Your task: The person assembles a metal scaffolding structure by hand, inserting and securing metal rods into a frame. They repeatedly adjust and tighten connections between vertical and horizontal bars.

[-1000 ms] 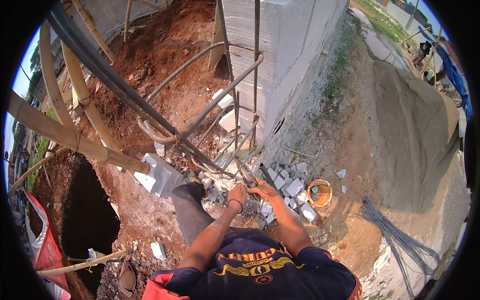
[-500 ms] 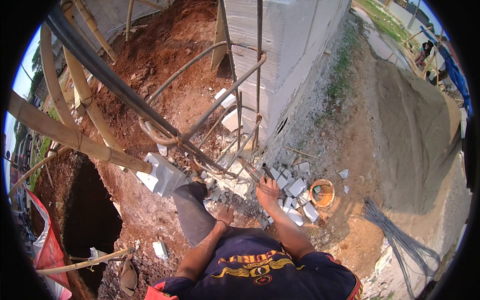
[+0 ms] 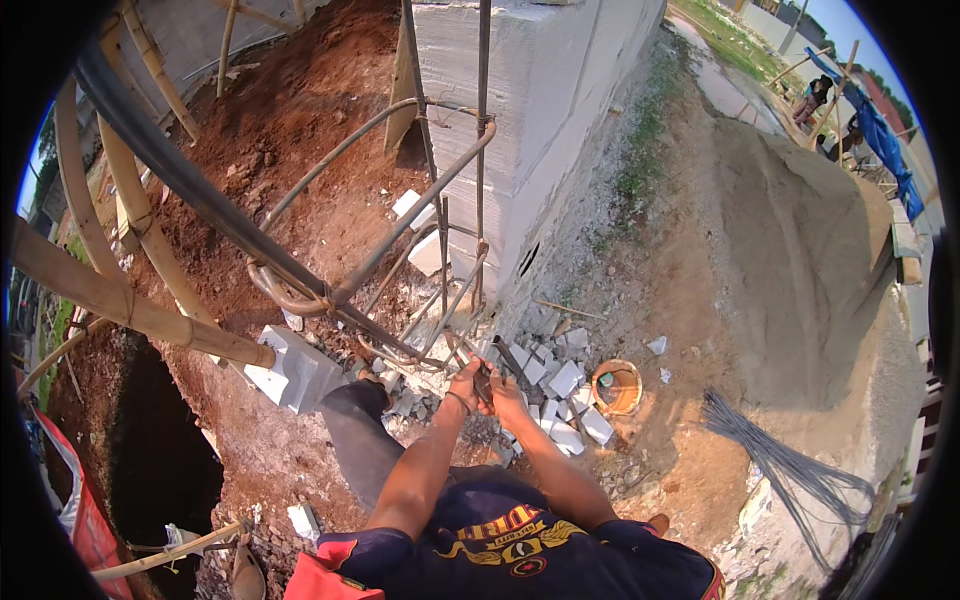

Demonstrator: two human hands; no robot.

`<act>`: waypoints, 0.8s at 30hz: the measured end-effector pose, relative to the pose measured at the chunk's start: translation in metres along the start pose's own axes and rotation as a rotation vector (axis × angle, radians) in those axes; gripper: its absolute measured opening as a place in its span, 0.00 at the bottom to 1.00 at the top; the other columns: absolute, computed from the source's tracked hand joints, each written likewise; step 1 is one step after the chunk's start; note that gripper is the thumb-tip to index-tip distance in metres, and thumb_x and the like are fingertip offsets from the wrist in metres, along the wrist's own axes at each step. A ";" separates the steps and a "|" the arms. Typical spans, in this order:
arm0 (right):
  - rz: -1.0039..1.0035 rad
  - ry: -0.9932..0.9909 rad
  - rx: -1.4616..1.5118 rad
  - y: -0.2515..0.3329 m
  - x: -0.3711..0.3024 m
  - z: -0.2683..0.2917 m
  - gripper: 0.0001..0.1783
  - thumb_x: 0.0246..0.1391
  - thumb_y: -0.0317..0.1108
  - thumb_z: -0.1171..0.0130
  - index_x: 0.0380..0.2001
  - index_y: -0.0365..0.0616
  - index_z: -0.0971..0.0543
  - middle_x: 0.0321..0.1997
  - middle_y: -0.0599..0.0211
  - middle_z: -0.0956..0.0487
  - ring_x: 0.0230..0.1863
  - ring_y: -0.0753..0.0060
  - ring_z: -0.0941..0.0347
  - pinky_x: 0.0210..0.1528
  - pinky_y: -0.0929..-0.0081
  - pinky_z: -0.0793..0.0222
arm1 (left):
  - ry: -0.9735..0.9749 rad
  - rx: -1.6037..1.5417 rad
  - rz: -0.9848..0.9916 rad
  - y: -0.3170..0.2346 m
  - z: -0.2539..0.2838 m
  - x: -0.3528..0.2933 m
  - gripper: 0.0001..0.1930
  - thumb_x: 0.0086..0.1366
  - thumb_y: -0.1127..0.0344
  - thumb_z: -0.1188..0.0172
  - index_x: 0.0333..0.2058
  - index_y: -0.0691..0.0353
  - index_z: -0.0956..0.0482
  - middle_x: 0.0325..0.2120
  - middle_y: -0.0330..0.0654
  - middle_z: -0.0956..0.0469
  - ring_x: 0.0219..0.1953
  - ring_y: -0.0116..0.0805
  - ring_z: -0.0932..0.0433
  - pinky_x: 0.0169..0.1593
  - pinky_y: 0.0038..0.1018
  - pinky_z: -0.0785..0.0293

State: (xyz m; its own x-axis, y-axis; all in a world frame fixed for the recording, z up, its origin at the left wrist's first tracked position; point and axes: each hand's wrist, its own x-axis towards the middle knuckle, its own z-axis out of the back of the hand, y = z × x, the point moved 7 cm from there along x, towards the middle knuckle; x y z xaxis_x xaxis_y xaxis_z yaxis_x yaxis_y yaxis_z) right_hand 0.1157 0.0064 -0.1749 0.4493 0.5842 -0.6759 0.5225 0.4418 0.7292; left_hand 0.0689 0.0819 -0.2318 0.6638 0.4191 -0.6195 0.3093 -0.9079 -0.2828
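My two hands meet low in front of me, beside the foot of a steel rebar cage (image 3: 385,265) with bent square stirrups. My right hand (image 3: 507,394) is closed around a slim dark metal tool (image 3: 484,384) whose kind I cannot make out. Touching it from the left, my left hand (image 3: 463,387) has its fingers closed; what they grip is hidden. A short dark bar end (image 3: 507,352) sticks up just beyond my right hand. White broken block pieces (image 3: 566,380) lie to the right of my hands.
An orange bucket (image 3: 617,387) stands right of the rubble, with a bundle of thin steel rods (image 3: 775,455) farther right. A white block wall (image 3: 500,130) rises ahead. Bamboo poles (image 3: 150,300) lean at left above a deep pit (image 3: 165,430). A sand heap (image 3: 800,270) lies right.
My left hand has moved from by my knee up and right to meet my right hand. The right hand has drawn slightly back, the tool still in it. The view has shifted rightward.
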 end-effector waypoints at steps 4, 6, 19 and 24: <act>0.938 -0.535 -1.201 0.054 -0.051 -0.016 0.30 0.57 0.51 0.51 0.44 0.29 0.33 0.26 0.47 0.25 0.27 0.50 0.25 0.28 0.60 0.29 | -0.012 0.056 0.014 0.006 0.009 0.010 0.16 0.63 0.49 0.46 0.33 0.58 0.31 0.30 0.43 0.25 0.32 0.39 0.26 0.38 0.37 0.26; 0.730 -0.335 -1.120 0.044 -0.040 -0.012 0.29 0.57 0.47 0.51 0.50 0.31 0.35 0.31 0.41 0.24 0.33 0.43 0.25 0.36 0.53 0.30 | -0.102 0.074 0.064 0.006 0.018 0.002 0.16 0.62 0.48 0.45 0.34 0.55 0.30 0.31 0.42 0.27 0.33 0.37 0.26 0.39 0.36 0.26; 1.092 -0.212 -1.171 0.054 -0.024 -0.013 0.17 0.61 0.44 0.58 0.39 0.45 0.26 0.30 0.50 0.22 0.21 0.57 0.26 0.22 0.62 0.30 | 0.074 -0.072 -0.207 -0.007 -0.002 -0.003 0.26 0.59 0.38 0.48 0.36 0.58 0.32 0.32 0.44 0.27 0.37 0.43 0.27 0.44 0.42 0.28; -0.273 0.323 0.269 -0.031 0.015 0.013 0.20 0.61 0.48 0.58 0.38 0.41 0.28 0.25 0.58 0.27 0.16 0.69 0.32 0.15 0.73 0.39 | 0.031 0.070 -0.120 -0.004 0.017 0.003 0.22 0.59 0.45 0.43 0.36 0.59 0.30 0.30 0.42 0.27 0.36 0.42 0.27 0.44 0.44 0.27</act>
State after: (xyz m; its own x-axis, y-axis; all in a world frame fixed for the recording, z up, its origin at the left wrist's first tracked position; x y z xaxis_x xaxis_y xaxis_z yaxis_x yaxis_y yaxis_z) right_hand 0.1152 -0.0072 -0.2093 0.0448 0.6714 -0.7398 0.7771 0.4419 0.4481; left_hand 0.0579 0.0869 -0.2451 0.6459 0.5233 -0.5558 0.3400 -0.8491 -0.4042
